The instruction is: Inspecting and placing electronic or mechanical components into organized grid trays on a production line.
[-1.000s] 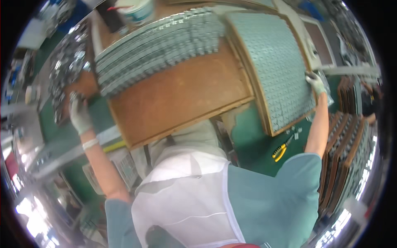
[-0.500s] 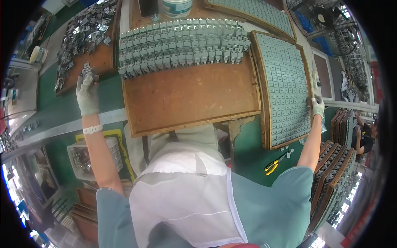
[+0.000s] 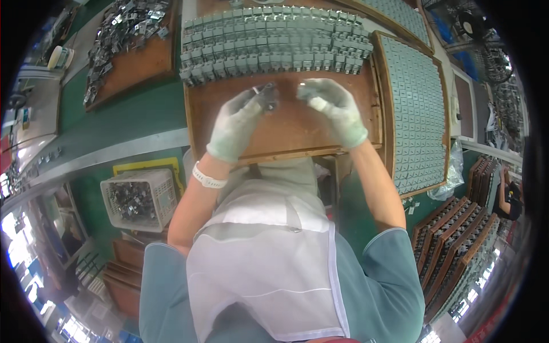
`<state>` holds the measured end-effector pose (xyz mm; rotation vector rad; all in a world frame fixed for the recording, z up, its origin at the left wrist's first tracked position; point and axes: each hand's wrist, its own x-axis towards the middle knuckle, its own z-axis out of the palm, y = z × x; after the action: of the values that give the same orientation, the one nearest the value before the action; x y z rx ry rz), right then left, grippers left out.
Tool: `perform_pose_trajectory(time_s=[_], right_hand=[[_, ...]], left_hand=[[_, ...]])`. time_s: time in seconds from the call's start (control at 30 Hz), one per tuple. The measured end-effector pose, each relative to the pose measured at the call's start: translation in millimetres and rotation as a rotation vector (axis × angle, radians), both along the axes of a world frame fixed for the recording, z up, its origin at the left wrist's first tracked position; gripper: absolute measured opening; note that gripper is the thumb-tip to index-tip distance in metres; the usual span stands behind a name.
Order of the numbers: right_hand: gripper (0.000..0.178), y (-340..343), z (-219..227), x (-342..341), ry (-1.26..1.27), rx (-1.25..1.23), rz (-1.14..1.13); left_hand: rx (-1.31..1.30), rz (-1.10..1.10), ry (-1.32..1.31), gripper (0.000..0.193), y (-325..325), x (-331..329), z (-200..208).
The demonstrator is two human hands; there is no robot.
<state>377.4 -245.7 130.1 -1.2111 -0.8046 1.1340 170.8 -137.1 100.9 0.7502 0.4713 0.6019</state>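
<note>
Green floor (image 3: 137,123) borders the wooden tray (image 3: 286,128). Above its bare near part, the left hand (image 3: 235,123) curls its fingers round dark metal pieces (image 3: 266,96); the right hand's (image 3: 337,111) fingers pinch a greyish metal piece (image 3: 307,91). Blur hides their direction and long axes. Grey bracket rows (image 3: 274,46) line its far side.

The white-gloved left hand (image 3: 235,124) has swung from about nine o'clock to eleven, the white-gloved right hand (image 3: 338,111) from three to past one, both now over the brown rectangular wooden tray (image 3: 281,136).
</note>
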Motion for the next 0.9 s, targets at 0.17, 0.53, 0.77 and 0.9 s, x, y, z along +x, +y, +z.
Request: perform_pose_trajectory(time_s=[0.17, 0.53, 0.77, 0.9], right_hand=[[0.035, 19, -7, -22, -0.327, 0.024, 0.108], [0.021, 10, -15, -29, -0.72, -0.026, 0.084], [0.029, -3, -7, -38, -0.744, -0.088, 0.09], [0.042, -4, -2, -36, -0.66, 0.038, 0.033]], left_hand=[[0.074, -0.099, 0.13, 0.054, -13, -5, -2], [0.215, -0.239, 0.543, 0.043, -4, -2, 3], [0.258, -0.411, 0.631, 0.044, 7, -1, 15], [0.308, -0.45, 0.54, 0.044, 16, -2, 18]])
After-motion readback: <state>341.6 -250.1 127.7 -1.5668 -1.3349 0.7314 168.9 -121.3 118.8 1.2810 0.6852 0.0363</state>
